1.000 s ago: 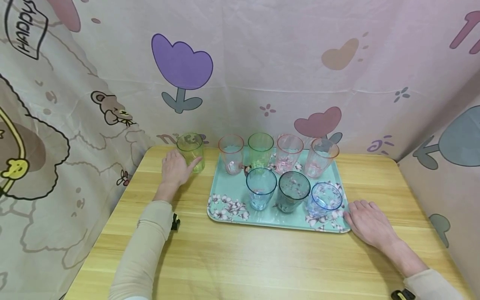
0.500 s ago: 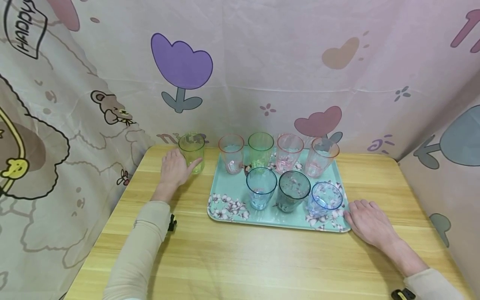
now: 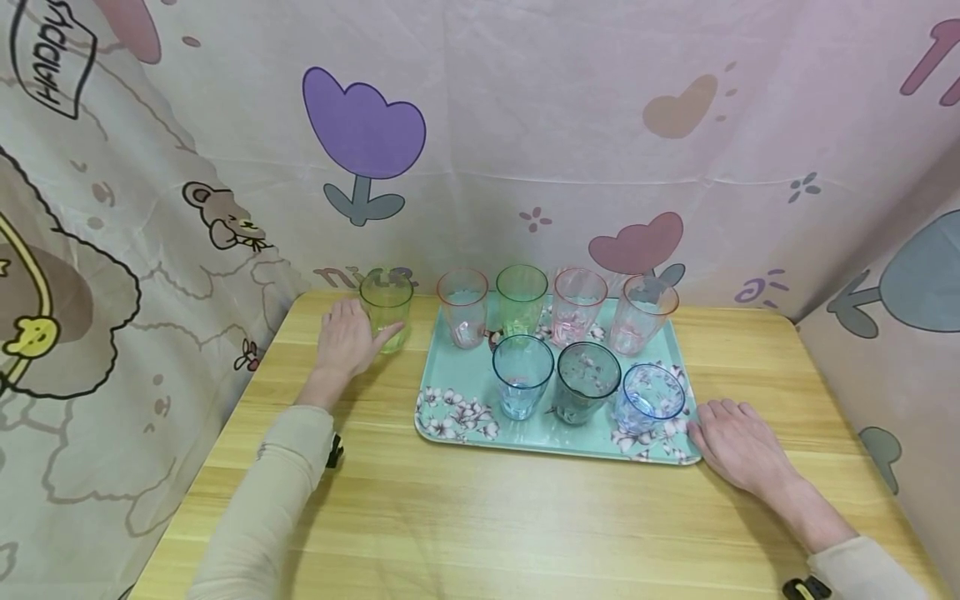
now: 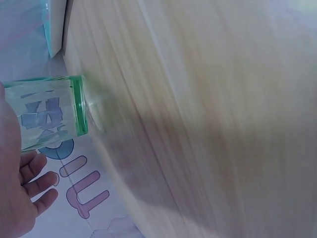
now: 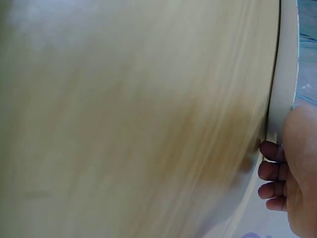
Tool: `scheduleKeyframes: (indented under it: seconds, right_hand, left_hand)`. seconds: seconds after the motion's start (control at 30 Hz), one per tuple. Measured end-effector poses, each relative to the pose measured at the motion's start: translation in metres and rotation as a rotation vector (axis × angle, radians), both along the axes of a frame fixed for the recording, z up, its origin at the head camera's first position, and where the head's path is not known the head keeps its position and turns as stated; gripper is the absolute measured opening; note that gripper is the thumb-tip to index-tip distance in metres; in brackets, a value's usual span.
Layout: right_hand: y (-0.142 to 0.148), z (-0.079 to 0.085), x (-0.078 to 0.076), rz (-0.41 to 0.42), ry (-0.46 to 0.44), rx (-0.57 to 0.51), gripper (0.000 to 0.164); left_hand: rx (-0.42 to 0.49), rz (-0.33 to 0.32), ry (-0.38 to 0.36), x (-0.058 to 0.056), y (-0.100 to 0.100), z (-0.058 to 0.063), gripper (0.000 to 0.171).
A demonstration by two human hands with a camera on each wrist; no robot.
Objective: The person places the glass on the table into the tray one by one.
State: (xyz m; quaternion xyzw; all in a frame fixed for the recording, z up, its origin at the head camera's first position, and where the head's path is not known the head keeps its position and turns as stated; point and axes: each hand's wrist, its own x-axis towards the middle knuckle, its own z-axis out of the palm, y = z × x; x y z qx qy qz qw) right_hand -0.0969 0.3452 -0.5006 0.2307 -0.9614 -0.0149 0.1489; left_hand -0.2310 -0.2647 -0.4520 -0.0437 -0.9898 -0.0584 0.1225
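Note:
At the table's back left stands a clear yellow-green glass (image 3: 390,321). My left hand (image 3: 347,340) lies against its left side, thumb across the front, while the other fingers point forward beside it and do not wrap round it. In the left wrist view the thumb side covers part of the glass (image 4: 47,116) and the fingertips (image 4: 42,183) sit apart from it. My right hand (image 3: 742,446) rests flat and relaxed on the table, its thumb at the right front corner of the turquoise floral tray (image 3: 465,375). In the right wrist view its fingers (image 5: 272,171) hang loosely.
On the tray's back row stand pink-rimmed glasses (image 3: 580,308) and a green glass (image 3: 521,304). Its front row has a light blue glass (image 3: 522,375), a dark grey glass (image 3: 587,383) and a short blue glass (image 3: 650,400). A printed cloth (image 3: 480,125) hangs behind the wooden table (image 3: 487,525).
The yellow-green glass has shifted slightly rightward and toward me. My left wrist and forearm have swung a little left. The right hand and tray have stayed still.

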Motion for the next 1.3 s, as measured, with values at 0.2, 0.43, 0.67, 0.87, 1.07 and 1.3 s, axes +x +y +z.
scheduleKeyframes:
  seconds: [0.2, 0.43, 0.67, 0.87, 1.07, 1.3]
  right_hand:
    - [0.000, 0.001, 0.000, 0.001, -0.003, 0.003, 0.026]
    - [0.000, 0.001, -0.001, -0.003, -0.010, 0.008, 0.025]
    - [0.000, 0.001, -0.001, 0.000, -0.004, 0.008, 0.025]
    - [0.001, 0.002, -0.001, -0.006, -0.009, 0.010, 0.025]
    - [0.000, 0.002, -0.001, -0.008, -0.009, 0.011, 0.025]
    - [0.001, 0.001, -0.001, -0.010, -0.004, 0.013, 0.026]
  left_hand:
    - [-0.016, -0.022, 0.003, 0.006, 0.001, 0.004, 0.080]
    - [-0.054, -0.066, 0.027, 0.013, 0.002, 0.007, 0.078]
    - [-0.112, -0.111, 0.084, 0.024, 0.003, 0.011, 0.080]
    - [-0.131, -0.155, 0.139, 0.034, 0.003, 0.016, 0.105]
    - [-0.137, -0.187, 0.180, 0.047, 0.009, 0.024, 0.112]
    - [-0.131, -0.215, 0.233, 0.063, 0.018, 0.032, 0.117]
